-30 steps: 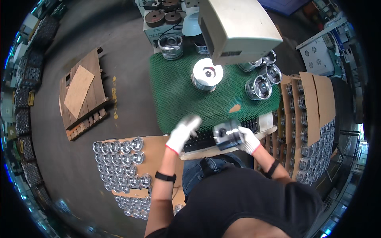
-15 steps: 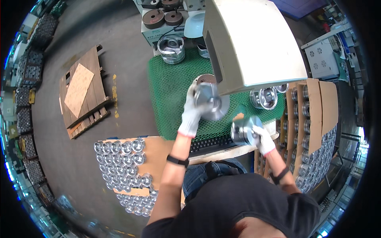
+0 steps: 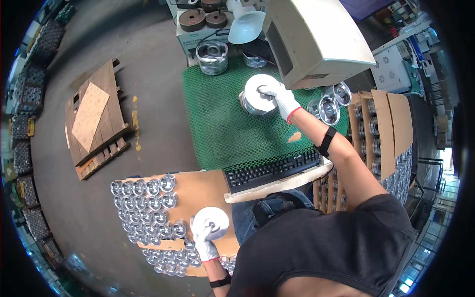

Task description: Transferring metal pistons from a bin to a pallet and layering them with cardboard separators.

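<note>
My left hand point(image 3: 204, 242), in a white glove, is closed on a metal piston point(image 3: 217, 220) above the cardboard sheet point(image 3: 198, 190) at lower left, beside rows of standing pistons point(image 3: 141, 202). The held piston's round pale face is turned up. My right hand point(image 3: 279, 96), also gloved, reaches over the green mesh mat point(image 3: 217, 128) and grips a second piston point(image 3: 257, 106) by its upper face, fingers at the middle recess. That piston is upright on the mat's centre; what lies under it is hidden. Two more pistons point(image 3: 325, 110) stand to the right of my forearm.
A beige monitor point(image 3: 326, 44) overhangs the mat's far right. A black keyboard point(image 3: 272, 171) lies along the near edge. Another piston point(image 3: 213, 58) and brown discs point(image 3: 192, 20) are at the back. Pistons in cardboard dividers point(image 3: 363, 128) stand right; a wooden pallet point(image 3: 106, 119) lies left.
My left hand has carried its piston from the mat down-left to the cardboard sheet. My right hand has moved from the near right edge to the mat's centre with a piston.
</note>
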A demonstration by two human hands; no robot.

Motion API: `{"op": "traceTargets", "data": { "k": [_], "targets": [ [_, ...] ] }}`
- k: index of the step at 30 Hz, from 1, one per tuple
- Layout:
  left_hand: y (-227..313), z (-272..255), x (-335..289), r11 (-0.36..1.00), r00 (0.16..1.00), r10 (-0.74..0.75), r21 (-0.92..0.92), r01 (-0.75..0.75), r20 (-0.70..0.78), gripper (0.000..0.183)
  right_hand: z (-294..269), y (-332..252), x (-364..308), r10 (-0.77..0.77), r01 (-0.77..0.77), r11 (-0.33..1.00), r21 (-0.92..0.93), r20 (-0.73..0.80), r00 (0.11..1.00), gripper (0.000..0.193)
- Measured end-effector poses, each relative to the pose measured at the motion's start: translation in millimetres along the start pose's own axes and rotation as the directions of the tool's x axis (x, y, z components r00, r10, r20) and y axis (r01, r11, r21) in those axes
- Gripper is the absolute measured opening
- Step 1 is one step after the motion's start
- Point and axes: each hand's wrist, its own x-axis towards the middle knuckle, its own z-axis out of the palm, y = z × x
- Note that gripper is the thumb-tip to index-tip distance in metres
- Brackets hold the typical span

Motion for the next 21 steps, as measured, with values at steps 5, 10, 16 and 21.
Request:
{"op": "traceTargets", "data": {
  "k": [5, 10, 16, 21],
  "targets": [
    [-2.1, -6.6, -10.1, 0.997, 0.996, 0.028, -0.063, -0.033, -0.081, 0.055, -20.5, -1.6, 19.0, -0.034, 0.063, 0.972, -0.226, 0.128, 0.991, 0.023],
    [-30.1, -10.5, 3.1, 0.989, 0.997, 0.058, -0.135, -0.064, -0.050, 0.041, 2.5, -47.0, -7.2, -0.174, 0.305, 0.558, -0.771, 0.251, 0.952, 0.044],
    [-13.9, 16.0, -18.4, 0.983, 0.999, -0.029, -0.180, 0.025, -0.017, 0.045, 22.2, -43.5, -42.7, -0.443, 0.626, -0.260, -0.735, 0.667, 0.599, 0.075],
    [-8.6, 12.4, -10.5, 0.991, 0.999, -0.033, -0.129, 0.029, -0.032, 0.044, 37.6, -23.1, -44.8, -0.604, 0.529, -0.178, -0.830, 0.516, 0.607, 0.069]
  ]
}}
